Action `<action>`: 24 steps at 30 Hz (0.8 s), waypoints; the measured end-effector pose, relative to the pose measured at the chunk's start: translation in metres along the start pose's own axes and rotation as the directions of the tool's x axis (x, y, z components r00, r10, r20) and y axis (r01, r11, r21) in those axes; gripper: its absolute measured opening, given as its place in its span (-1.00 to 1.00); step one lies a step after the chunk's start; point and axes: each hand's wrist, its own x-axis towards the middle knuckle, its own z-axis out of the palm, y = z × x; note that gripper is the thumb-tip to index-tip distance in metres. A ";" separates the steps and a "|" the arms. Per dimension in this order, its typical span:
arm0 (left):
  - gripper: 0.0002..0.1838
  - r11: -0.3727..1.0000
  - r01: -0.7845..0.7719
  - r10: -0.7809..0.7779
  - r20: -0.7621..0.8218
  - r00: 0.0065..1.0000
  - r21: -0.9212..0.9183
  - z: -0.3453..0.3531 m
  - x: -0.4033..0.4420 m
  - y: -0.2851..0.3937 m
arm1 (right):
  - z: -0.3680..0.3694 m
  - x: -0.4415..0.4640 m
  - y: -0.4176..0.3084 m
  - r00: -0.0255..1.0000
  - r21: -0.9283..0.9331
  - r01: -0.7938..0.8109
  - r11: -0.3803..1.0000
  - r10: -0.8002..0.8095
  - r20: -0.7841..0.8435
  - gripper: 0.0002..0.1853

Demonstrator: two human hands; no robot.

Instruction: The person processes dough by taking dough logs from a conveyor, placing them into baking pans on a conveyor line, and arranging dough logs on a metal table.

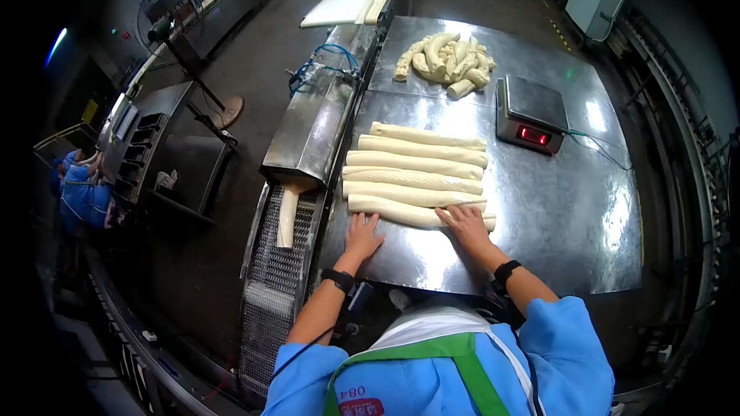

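Several long pale dough rolls lie side by side across the steel table. My right hand rests with spread fingers on the right part of the nearest dough roll. Just below that roll's left end, my left hand lies on the tabletop, fingers apart; whether its fingertips touch the dough I cannot tell. Neither hand is wrapped around anything. A dark band circles each wrist.
A heap of dough pieces sits at the table's far end. Right of the rolls stands a scale with a red display and a cable. Along the left runs a mesh conveyor carrying a dough piece. A person in blue works far left.
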 end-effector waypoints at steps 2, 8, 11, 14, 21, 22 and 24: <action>-0.44 0.999 -0.037 0.037 -0.073 0.997 0.010 0.001 0.016 -0.004 | -0.003 0.007 0.001 0.996 0.002 -0.034 0.999 0.034 0.084 -0.48; -0.59 0.994 -0.071 0.059 -0.132 0.989 -0.085 -0.021 0.021 0.000 | 0.003 0.022 0.008 0.999 -0.057 -0.027 0.998 0.028 0.016 -0.44; -0.61 0.966 -0.145 0.123 -0.114 0.986 -0.213 -0.018 0.013 -0.018 | 0.000 0.025 0.009 0.995 -0.038 -0.069 0.997 0.071 0.074 -0.47; -0.60 0.991 0.002 -0.032 -0.216 0.976 -0.137 -0.038 -0.029 -0.035 | 0.011 0.022 0.015 0.991 -0.007 -0.084 0.996 0.084 0.101 -0.43; -0.48 0.822 0.565 -0.491 -0.589 0.641 -0.070 -0.050 -0.126 -0.148 | 0.009 0.037 -0.011 0.963 -0.038 -0.160 0.986 0.164 0.214 -0.44; -0.49 0.789 0.598 -0.584 -0.476 0.658 -0.141 -0.056 -0.140 -0.152 | 0.010 0.042 -0.016 0.969 -0.036 -0.116 0.993 0.121 0.215 -0.44; -0.51 0.746 0.626 -0.663 -0.346 0.664 -0.226 -0.056 -0.156 -0.152 | 0.012 0.045 -0.017 0.969 -0.060 -0.089 0.994 0.100 0.227 -0.46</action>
